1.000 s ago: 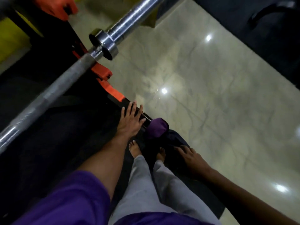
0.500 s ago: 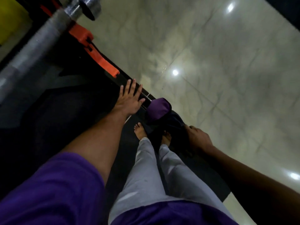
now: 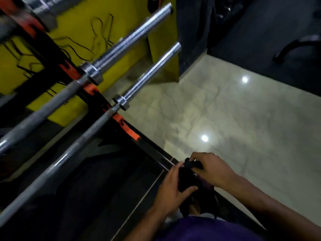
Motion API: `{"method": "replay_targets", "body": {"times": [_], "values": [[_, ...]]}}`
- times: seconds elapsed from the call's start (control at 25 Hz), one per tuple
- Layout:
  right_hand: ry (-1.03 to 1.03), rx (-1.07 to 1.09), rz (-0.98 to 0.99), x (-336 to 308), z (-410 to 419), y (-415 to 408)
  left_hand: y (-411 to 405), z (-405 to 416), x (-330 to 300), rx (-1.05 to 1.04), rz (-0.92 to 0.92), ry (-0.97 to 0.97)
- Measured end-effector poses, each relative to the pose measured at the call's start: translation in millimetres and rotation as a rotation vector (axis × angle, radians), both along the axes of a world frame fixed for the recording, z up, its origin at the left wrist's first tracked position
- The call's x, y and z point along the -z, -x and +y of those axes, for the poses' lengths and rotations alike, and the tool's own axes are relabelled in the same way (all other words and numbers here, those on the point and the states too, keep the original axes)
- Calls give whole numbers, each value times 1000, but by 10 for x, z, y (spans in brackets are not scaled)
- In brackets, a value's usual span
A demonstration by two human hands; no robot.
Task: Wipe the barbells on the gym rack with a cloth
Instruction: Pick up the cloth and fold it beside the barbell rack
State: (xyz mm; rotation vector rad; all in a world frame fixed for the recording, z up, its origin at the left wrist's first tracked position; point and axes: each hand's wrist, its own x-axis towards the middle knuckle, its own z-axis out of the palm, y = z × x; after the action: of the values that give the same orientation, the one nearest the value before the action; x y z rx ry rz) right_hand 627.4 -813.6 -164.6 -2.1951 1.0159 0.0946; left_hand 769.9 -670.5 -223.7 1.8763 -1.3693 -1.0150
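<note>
Both hands held the dark cloth [image 3: 186, 178] low, w/ left hand [image 3: 171, 188] curled under it and right hand [image 3: 211, 168] pinching its top edge. Bars [image 3: 111, 110] lay on the rack [image 3: 129, 131], well apart, unwiped. Best approach: bunch cloth into a pad, wrap nearest bar fully.

Dim; glare spots on floor [image 3: 243, 119]; left edge blurred.
</note>
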Motion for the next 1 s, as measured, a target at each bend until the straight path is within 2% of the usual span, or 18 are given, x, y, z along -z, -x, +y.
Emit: {"method": "replay_targets", "body": {"times": [0.16,0.28,0.52,0.64,0.76,1.0], "values": [[76,-91,27,-544,-80,-170,123,-28,-298,-205,-25,124],[147,-230,64,-880,-172,-351,-76,-48,-470,-303,-87,72],[176,-406,10,-1303,-399,-616,-623,136,-661,-558,-190,59],[198,-432,-71,-1380,-592,-673,-1043,280,-839,-470,-321,128],[346,-444,-94,-1436,-727,-709,-1440,458,-1123,-316,-406,175],[850,-445,-135,-1555,-962,-849,-1599,467,-2041,-15,-248,225]]}}
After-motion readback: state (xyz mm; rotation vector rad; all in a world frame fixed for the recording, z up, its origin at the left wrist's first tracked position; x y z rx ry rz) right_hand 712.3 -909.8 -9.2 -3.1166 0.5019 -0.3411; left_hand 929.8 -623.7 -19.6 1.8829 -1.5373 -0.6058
